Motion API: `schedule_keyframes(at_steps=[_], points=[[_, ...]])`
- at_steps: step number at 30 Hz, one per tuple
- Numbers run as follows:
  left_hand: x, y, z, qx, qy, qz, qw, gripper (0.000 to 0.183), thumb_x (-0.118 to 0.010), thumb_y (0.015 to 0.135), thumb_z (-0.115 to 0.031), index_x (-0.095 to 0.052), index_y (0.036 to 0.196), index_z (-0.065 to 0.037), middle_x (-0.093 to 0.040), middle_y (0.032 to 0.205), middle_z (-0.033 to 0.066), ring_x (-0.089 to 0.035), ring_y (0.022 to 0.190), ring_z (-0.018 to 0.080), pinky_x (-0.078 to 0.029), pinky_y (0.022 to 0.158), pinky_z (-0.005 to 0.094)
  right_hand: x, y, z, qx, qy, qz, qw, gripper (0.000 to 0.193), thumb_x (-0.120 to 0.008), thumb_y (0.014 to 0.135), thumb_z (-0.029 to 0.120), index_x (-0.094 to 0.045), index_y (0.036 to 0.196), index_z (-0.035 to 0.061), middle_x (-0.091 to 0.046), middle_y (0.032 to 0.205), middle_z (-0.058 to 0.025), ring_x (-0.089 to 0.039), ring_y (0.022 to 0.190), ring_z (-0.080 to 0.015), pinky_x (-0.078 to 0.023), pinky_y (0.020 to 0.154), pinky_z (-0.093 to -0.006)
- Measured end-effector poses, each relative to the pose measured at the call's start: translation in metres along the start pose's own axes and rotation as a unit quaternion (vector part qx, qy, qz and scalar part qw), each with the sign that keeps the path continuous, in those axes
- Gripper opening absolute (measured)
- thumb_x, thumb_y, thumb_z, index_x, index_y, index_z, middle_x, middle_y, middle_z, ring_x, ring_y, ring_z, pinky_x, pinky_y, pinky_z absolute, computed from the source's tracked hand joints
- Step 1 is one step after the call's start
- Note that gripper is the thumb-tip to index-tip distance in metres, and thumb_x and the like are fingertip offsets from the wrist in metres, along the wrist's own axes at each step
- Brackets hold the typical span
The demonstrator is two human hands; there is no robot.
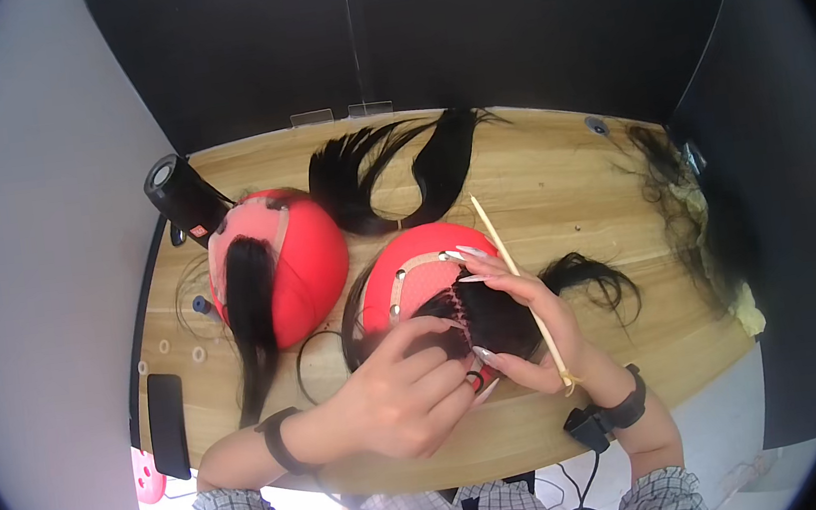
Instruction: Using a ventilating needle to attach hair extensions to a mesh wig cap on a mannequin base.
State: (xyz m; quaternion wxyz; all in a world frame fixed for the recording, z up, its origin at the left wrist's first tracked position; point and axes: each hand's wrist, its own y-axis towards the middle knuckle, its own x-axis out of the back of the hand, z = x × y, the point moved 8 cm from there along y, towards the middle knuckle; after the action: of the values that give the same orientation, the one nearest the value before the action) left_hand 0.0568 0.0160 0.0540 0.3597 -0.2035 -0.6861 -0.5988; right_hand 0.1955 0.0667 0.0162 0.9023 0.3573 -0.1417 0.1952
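A red dome-shaped wig block [432,242] stands before me, with a pink mesh wig cap [422,289] and black hair [501,320] on it. My left hand [398,387] bends its fingers closed at the parted seam; what they pinch is too small to make out. Beside them shows a small black ring [476,380]. My right hand [536,321] presses long-nailed fingertips and thumb onto the hair either side of the part. A thin pale tapered stick [496,235] lies across this hand, seemingly tucked between its fingers, a band at its lower end.
Left stands a second red wig block [313,256] with a black hair bundle [250,303]. Behind it is a black cylindrical speaker [182,195]. More black hair [443,165] lies at the back. A dark phone-like slab [168,423] is near left; loose hair [680,214] heaps by the right wall.
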Motion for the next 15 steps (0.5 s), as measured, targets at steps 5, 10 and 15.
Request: schedule_keyframes(at_steps=[5, 10, 15], points=[[-0.0004, -0.0014, -0.0011, -0.003, 0.004, -0.012, 1.0, 0.016, -0.069, 0.068, -0.011, -0.064, 0.076, 0.001, -0.06, 0.078, 0.0091, -0.059, 0.07, 0.0202, -0.05, 0.095, 0.0498, -0.0036, -0.0009, -0.0008, 0.002, 0.007, 0.025, 1.0, 0.07, -0.069, 0.079, 0.004, -0.038, 0.141, -0.0018, -0.042, 0.149, -0.029, -0.033, 0.146, -0.0404, -0.024, 0.12, -0.0496], [-0.0015, -0.0002, 0.002, -0.002, -0.009, 0.008, 1.0, 0.015, -0.069, 0.069, -0.011, -0.064, 0.075, 0.001, -0.058, 0.076, 0.008, -0.058, 0.069, 0.0201, -0.05, 0.096, 0.0501, -0.0033, -0.0028, -0.0032, 0.0, 0.004, 0.018, 1.0, 0.071, -0.069, 0.078, 0.002, -0.037, 0.142, -0.0019, -0.043, 0.147, -0.0291, -0.034, 0.145, -0.0402, -0.026, 0.119, -0.0493], [-0.0032, -0.0017, 0.0019, -0.007, -0.016, -0.011, 1.0, 0.014, -0.069, 0.07, -0.011, -0.063, 0.074, 0.002, -0.056, 0.074, 0.0072, -0.057, 0.068, 0.0199, -0.05, 0.095, 0.0498, -0.0027, -0.0014, -0.0011, -0.004, 0.008, 0.015, 1.0, 0.071, -0.069, 0.077, 0.001, -0.038, 0.141, -0.0016, -0.045, 0.146, -0.0285, -0.037, 0.144, -0.0403, -0.027, 0.119, -0.0495]])
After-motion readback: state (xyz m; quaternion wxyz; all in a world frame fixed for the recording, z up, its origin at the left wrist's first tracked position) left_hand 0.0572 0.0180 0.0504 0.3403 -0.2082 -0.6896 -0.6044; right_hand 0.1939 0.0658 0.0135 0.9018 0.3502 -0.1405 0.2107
